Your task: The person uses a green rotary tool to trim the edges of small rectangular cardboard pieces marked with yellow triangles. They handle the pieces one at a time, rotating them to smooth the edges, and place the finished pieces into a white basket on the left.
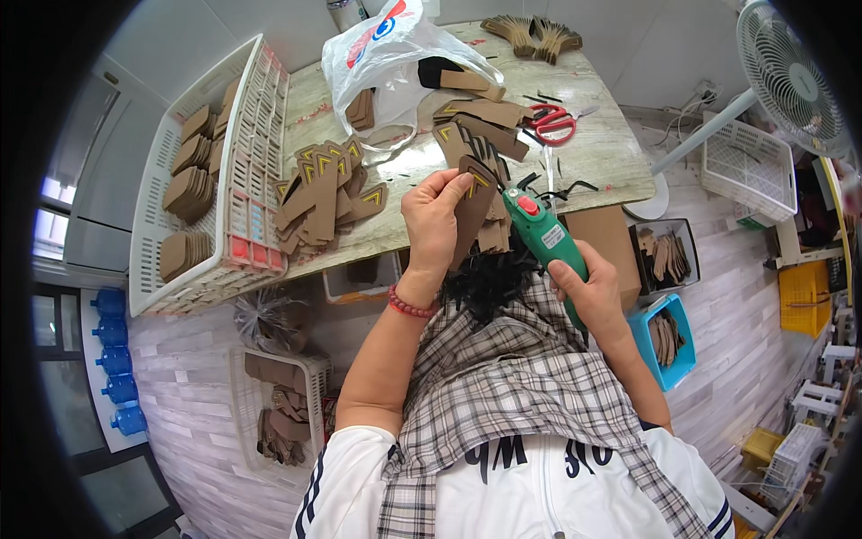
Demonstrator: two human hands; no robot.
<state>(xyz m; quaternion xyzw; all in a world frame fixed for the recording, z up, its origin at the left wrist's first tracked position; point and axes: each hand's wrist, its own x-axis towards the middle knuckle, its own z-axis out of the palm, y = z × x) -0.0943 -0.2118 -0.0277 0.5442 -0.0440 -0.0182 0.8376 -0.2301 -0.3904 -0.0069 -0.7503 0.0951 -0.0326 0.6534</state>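
My left hand (431, 223) pinches a flat brown piece (470, 216) with a yellow chevron between thumb and fingers, over the table's near edge. Wrapped in my right hand (588, 280) is a green handheld electric cutter (546, 235) with a red button. Its tip points at the brown piece's edge; whether they touch I cannot tell. Black trimmings (489, 286) lie heaped on my checked apron (521, 386) below. Further brown pieces (485, 117) lie just beyond my left hand, and a loose pile of chevron-marked ones (319, 193) sits to its left.
The table (615, 153) also bears red-handled scissors (555, 128), a white plastic bag (359, 56) and brown bundles (534, 38). A white crate (256, 153) of stacked pieces stands left. On the floor are a blue bin (639, 328) and another crate (241, 395). A fan (795, 76) stands right.
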